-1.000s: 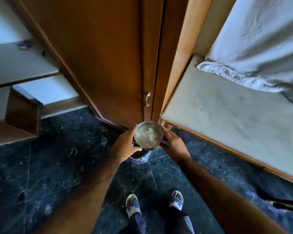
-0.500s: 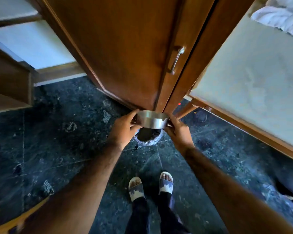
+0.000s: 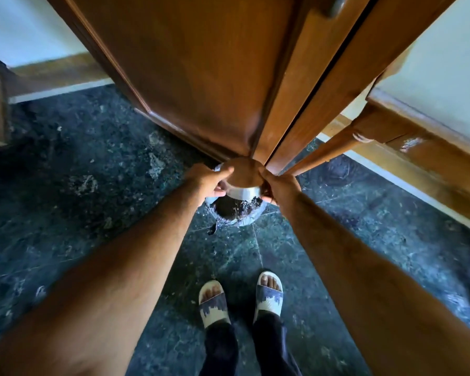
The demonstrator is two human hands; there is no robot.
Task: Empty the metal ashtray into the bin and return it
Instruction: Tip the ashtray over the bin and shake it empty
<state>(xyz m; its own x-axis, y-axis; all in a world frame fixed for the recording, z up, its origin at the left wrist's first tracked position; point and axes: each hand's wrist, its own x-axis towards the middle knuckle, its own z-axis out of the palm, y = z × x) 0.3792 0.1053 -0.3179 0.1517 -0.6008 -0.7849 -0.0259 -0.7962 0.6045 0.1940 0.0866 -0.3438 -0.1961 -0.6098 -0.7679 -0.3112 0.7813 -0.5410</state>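
**Ashtray upended over the bin**

Head view: both bare arms reach forward and down to a small bin (image 3: 235,213) lined with a pale plastic bag, standing on the dark stone floor (image 3: 92,213) at the foot of a wooden cupboard (image 3: 215,77). The metal ashtray (image 3: 243,185) is held directly above the bin's mouth, turned over so its flat base faces up and its shiny side wall faces the camera. The left hand (image 3: 210,180) is curled round its left edge, thumb across the top and fingers pinching the wall; the right hand (image 3: 278,184) clamps the opposite edge in the same way.

The emptying step looks to be under way: the open side points down into the bin. The ashtray's inside is hidden, so whether it is empty cannot be told. The bin holds a dark heap with pale specks, probably ash and litter, though the detail is too fine to name.

Next, a shake or tap would clear any residue, then the ashtray needs righting and carrying back to its place, which is not in view here
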